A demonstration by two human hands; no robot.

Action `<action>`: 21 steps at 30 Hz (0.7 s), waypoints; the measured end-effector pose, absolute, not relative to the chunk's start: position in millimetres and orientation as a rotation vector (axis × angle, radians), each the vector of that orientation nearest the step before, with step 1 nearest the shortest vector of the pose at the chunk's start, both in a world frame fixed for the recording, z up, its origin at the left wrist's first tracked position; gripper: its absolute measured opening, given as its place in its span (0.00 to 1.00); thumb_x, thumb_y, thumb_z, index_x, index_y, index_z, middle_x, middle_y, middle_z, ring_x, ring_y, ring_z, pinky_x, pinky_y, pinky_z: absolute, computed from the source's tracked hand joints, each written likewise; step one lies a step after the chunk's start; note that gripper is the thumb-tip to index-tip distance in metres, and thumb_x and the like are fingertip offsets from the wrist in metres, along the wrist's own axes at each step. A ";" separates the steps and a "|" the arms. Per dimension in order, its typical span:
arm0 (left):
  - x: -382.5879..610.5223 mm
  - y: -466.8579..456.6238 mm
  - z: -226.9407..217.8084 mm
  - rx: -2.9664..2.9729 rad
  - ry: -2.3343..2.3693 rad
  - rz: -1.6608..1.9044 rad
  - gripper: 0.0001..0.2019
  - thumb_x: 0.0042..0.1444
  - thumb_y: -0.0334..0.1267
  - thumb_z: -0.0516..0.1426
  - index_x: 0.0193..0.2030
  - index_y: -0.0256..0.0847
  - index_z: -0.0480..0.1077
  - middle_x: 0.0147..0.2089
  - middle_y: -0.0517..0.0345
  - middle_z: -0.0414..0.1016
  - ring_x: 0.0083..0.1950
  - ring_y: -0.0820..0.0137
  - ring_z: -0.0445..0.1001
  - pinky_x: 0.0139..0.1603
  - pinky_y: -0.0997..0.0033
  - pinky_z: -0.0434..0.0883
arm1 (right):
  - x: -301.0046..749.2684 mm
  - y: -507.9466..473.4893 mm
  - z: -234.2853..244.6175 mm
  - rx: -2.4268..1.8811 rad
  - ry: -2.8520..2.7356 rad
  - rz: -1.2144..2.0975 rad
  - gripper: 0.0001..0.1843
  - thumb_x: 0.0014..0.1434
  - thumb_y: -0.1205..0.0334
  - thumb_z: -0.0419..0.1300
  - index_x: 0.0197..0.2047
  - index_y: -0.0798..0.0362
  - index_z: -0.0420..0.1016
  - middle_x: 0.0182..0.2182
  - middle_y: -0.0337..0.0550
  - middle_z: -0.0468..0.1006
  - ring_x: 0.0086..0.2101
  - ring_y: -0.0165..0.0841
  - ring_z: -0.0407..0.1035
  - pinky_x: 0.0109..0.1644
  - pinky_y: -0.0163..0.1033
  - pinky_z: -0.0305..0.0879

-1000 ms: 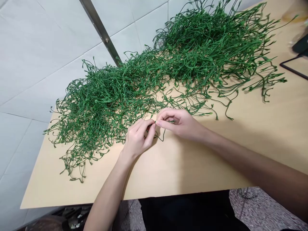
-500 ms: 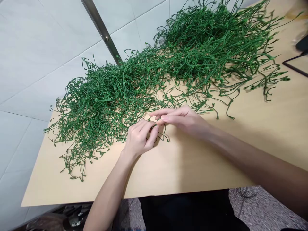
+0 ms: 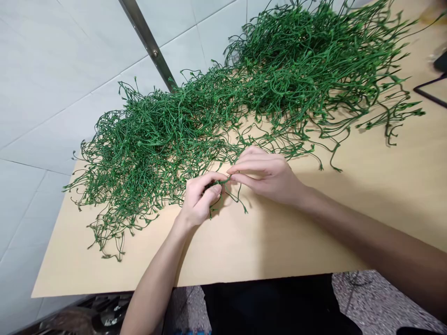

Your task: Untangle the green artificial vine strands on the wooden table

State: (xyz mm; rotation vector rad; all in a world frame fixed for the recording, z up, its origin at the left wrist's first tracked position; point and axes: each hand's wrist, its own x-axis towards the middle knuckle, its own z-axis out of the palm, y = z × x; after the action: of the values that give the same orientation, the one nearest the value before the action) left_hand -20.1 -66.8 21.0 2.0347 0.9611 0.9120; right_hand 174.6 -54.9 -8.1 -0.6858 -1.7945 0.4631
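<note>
Strands (image 3: pixel 225 180) — plain green — in left hand (image 3: pixel 199 197)

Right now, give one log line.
left hand: holding thin green plastic-looking stems | right hand: pinching them | tangled green pile: beyond hands

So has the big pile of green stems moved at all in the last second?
No: the green stem pile hasn't visibly shifted either way against the metal wall strip.

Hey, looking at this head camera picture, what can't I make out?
- Head view: much of the green bundle, hidden by the left hand.
- Head view: the metal bar's lower end, hidden behind the green pile.
- Head view: what the black object is, cut off by the right edge.
</note>
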 end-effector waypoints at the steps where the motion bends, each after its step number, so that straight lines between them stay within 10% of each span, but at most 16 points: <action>1: -20.3 -66.9 22.2 1.948 0.985 0.927 0.08 0.56 0.34 0.52 0.39 0.38 0.72 0.27 0.60 0.75 0.27 0.72 0.71 0.29 0.73 0.67 | 175.3 -54.4 -7.8 -0.694 -1.803 0.439 0.06 0.58 0.69 0.63 0.36 0.51 0.81 0.29 0.43 0.80 0.32 0.34 0.69 0.38 0.43 0.68; 13: -17.9 -63.7 22.3 1.968 1.122 1.075 0.04 0.53 0.32 0.61 0.36 0.40 0.72 0.30 0.62 0.74 0.28 0.76 0.69 0.29 0.76 0.65 | 172.4 -59.7 -0.5 -0.822 -1.710 0.735 0.04 0.58 0.65 0.63 0.36 0.53 0.80 0.30 0.42 0.78 0.29 0.30 0.70 0.34 0.38 0.69; 21: -16.4 -60.0 19.4 2.118 1.065 1.133 0.02 0.55 0.30 0.61 0.34 0.40 0.73 0.34 0.59 0.75 0.36 0.73 0.73 0.36 0.74 0.69 | 173.3 -64.1 7.9 -0.795 -1.252 1.545 0.36 0.50 0.62 0.69 0.60 0.53 0.62 0.33 0.39 0.79 0.30 0.30 0.75 0.37 0.38 0.75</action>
State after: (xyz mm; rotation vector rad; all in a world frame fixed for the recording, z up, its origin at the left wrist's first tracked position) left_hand -16.4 -60.0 19.4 2.1179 1.0647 1.1334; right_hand 173.3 -64.1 7.9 -0.7946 -1.2523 1.5453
